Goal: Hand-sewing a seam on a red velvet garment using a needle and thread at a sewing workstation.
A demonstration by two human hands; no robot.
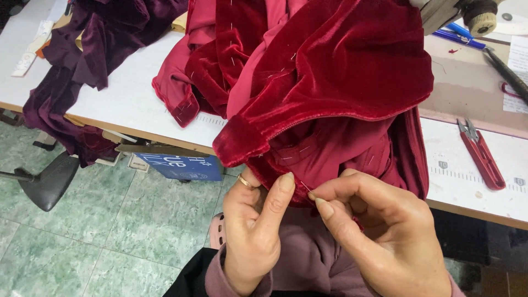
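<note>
**Red velvet garment pinched at its near edge by both hands**

Nearest the camera, the left hand (254, 231) and the right hand (374, 231) are seen meeting at the lower edge of a red velvet garment (335, 71). The left thumb is pressed flat against the fabric edge, with cloth clamped between it and the fingers behind; a gold ring (245, 182) is worn on this hand. The right thumb and forefinger are closed together on a thin pin (304, 187) at the same edge, just beside the left thumb. The garment is heaped on the white worktable (132, 104) and draped over its near edge toward the lap; many pins are visible along its seams. Further left on the table, a dark purple velvet piece (93, 38) is spread and hangs over the edge. To the right, red thread snips (481, 154) are laid on the table, well apart from the hands. At far right, part of a sewing machine (456, 14) is seen.
</note>
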